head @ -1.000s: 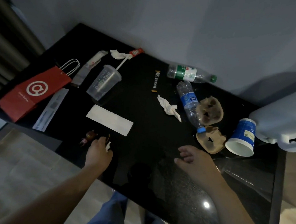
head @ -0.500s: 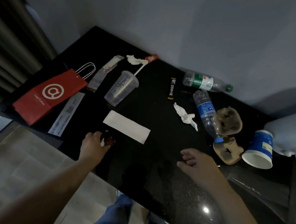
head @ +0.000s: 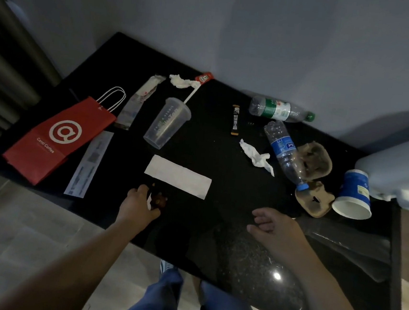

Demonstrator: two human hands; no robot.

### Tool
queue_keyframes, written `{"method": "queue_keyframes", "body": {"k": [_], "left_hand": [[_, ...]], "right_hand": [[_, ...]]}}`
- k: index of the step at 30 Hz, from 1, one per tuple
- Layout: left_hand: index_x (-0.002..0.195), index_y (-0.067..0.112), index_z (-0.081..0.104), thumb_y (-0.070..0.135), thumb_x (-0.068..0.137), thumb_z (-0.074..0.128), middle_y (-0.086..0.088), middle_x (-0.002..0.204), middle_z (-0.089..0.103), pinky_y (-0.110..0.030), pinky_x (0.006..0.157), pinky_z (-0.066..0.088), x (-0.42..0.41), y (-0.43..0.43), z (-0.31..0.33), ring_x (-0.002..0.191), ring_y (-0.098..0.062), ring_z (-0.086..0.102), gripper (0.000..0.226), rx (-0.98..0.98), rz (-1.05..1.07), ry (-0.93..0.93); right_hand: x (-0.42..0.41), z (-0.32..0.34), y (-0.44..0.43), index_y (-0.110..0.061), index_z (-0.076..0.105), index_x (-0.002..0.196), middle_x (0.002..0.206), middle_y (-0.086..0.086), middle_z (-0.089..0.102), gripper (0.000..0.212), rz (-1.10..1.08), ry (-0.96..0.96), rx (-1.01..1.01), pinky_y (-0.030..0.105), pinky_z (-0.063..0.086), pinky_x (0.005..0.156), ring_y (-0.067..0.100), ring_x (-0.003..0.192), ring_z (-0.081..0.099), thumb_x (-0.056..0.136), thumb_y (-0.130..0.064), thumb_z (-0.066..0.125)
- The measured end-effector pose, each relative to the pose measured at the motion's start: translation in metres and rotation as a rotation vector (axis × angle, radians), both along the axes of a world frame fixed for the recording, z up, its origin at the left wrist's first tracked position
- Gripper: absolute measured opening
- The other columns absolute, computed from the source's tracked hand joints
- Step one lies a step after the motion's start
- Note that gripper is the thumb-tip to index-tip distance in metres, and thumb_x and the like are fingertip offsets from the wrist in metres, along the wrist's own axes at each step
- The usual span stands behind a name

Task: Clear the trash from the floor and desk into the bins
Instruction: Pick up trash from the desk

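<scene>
My left hand (head: 138,203) is at the front edge of the black desk (head: 238,258), its fingers closed around a small brown scrap (head: 159,200) with a bit of white beside it. Just beyond it lies a flat white napkin (head: 177,176). Resting palm-down on the desk to the right, my right hand (head: 275,228) has loosely curled fingers and holds nothing. Further trash is scattered about: a clear plastic cup (head: 168,122) with a straw, two crumpled tissues (head: 257,157) (head: 180,81), a black sachet (head: 235,120), and two plastic bottles (head: 277,110) (head: 286,152).
A red paper bag (head: 57,138) and a receipt strip (head: 90,164) lie at the left. Brown pulp cup-carrier pieces (head: 315,200), a blue paper cup (head: 354,194) and a white appliance (head: 396,173) crowd the right end. Clear plastic film (head: 344,245) lies near the right edge. No bin is visible.
My left hand has closed over the small brown scrap and drawn it slightly right along the desk's front edge. The right hand has stayed in place.
</scene>
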State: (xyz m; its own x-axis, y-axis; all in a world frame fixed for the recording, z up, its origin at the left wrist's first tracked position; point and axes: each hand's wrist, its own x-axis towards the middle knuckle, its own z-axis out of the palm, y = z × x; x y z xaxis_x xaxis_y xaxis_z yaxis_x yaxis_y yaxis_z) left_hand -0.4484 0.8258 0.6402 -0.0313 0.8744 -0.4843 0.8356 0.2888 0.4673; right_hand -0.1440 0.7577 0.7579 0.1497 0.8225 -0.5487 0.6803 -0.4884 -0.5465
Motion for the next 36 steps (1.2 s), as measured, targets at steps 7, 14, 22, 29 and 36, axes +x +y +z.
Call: {"method": "queue_keyframes", "body": {"k": [7, 14, 22, 29, 36], "left_hand": [[0.106, 0.013, 0.052, 0.016, 0.075, 0.075, -0.004, 0.092, 0.061, -0.027, 0.065, 0.048, 0.004, 0.006, 0.004, 0.082, -0.017, 0.060, 0.039, 0.025, 0.023, -0.167], [0.103, 0.023, 0.048, 0.023, 0.080, 0.072, 0.007, 0.092, 0.058, -0.014, 0.061, 0.041, 0.027, 0.035, 0.017, 0.081, -0.005, 0.056, 0.033, 0.058, 0.011, -0.293], [0.124, 0.014, 0.050, 0.036, 0.082, 0.071, -0.006, 0.114, 0.059, -0.028, 0.083, 0.049, 0.043, 0.066, 0.013, 0.098, -0.018, 0.058, 0.052, 0.069, -0.187, -0.107], [0.131, 0.009, 0.046, 0.027, 0.069, 0.083, -0.007, 0.142, 0.032, -0.029, 0.100, 0.042, 0.045, 0.078, 0.007, 0.120, -0.020, 0.047, 0.074, 0.173, -0.360, -0.039], [0.140, 0.011, 0.035, 0.028, 0.069, 0.083, -0.009, 0.142, 0.031, -0.031, 0.104, 0.040, 0.051, 0.088, 0.005, 0.122, -0.021, 0.046, 0.088, 0.081, -0.459, 0.046]], "right_hand": [[0.005, 0.001, -0.001, -0.031, 0.058, 0.119, 0.107, -0.011, 0.060, 0.037, -0.011, 0.005, -0.018, 0.009, 0.040, 0.069, -0.002, 0.095, 0.057, 0.084, -0.031, 0.071], [0.018, 0.002, 0.013, -0.032, 0.059, 0.117, 0.103, -0.014, 0.060, 0.036, -0.016, 0.002, 0.002, 0.010, 0.041, 0.068, -0.003, 0.092, 0.057, 0.083, -0.031, 0.072], [0.036, 0.000, 0.016, -0.032, 0.059, 0.117, 0.100, -0.018, 0.058, 0.036, -0.031, -0.017, -0.011, 0.008, 0.040, 0.065, -0.004, 0.091, 0.057, 0.083, -0.031, 0.071], [0.046, -0.001, 0.019, -0.026, 0.060, 0.119, 0.100, -0.012, 0.060, 0.037, -0.046, -0.023, -0.015, 0.009, 0.042, 0.069, 0.001, 0.091, 0.059, 0.084, -0.029, 0.071], [0.048, 0.003, 0.024, -0.023, 0.060, 0.121, 0.102, -0.008, 0.061, 0.038, -0.040, -0.029, -0.026, 0.020, 0.049, 0.080, 0.006, 0.093, 0.060, 0.084, -0.027, 0.070]]}}
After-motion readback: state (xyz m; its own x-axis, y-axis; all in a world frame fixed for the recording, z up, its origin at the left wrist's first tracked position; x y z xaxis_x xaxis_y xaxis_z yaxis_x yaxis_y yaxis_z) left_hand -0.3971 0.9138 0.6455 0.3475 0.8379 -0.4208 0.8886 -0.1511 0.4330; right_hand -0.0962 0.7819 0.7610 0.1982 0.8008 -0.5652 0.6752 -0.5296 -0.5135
